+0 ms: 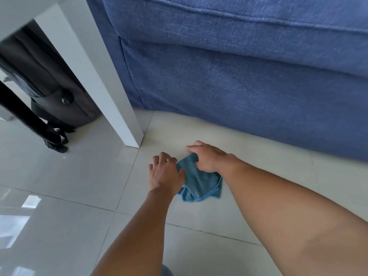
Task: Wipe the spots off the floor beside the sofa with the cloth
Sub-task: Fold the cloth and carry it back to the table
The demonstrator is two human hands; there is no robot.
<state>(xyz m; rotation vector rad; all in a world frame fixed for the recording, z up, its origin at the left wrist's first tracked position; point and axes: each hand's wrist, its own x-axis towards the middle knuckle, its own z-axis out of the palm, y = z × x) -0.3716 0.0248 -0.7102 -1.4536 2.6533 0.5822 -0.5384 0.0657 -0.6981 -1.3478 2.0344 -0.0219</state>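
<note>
Right hand [209,158] presses flat on the cloth's [199,184] far end, left hand [165,172] open at its left edge, cloth trailing toward the person, sofa [239,76] just beyond.

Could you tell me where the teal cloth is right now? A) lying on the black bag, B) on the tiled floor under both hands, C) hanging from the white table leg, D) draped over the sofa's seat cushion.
B: the cloth lies crumpled on the floor in front of the sofa, with the left hand and the right hand both resting on it.
</note>
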